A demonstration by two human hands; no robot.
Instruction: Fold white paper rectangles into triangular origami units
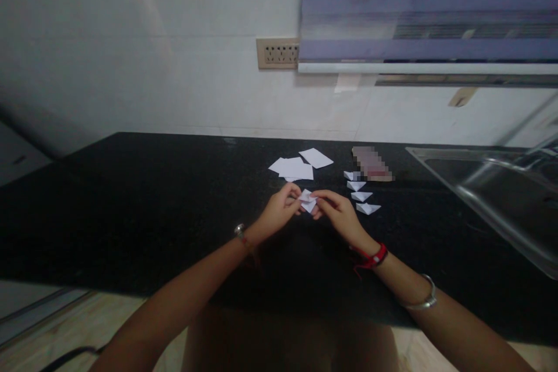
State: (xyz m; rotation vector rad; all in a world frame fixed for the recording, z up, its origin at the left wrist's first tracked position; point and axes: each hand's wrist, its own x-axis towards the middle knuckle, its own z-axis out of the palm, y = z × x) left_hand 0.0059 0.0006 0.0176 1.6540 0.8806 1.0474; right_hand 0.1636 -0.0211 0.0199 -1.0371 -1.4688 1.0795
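Between my two hands is a small folded white paper (308, 202), held above the dark counter with a pointed flap facing toward me. My left hand (283, 204) pinches its left edge with thumb and fingers. On the other side, my right hand (336, 209) grips the right edge the same way. Several flat white paper sheets (296, 169) lie just beyond my hands, partly overlapping, with one sheet (316, 157) set a little apart. To the right, several folded paper boats (368, 208) stand in a column on the counter.
A black countertop (152, 203) spans the view. Behind the boats lies a blurred-out flat pinkish item (373, 164). A metal sink (501, 197) is set in at the right. On the tiled wall are a socket strip (281, 54) and a purple-covered panel (392, 6).
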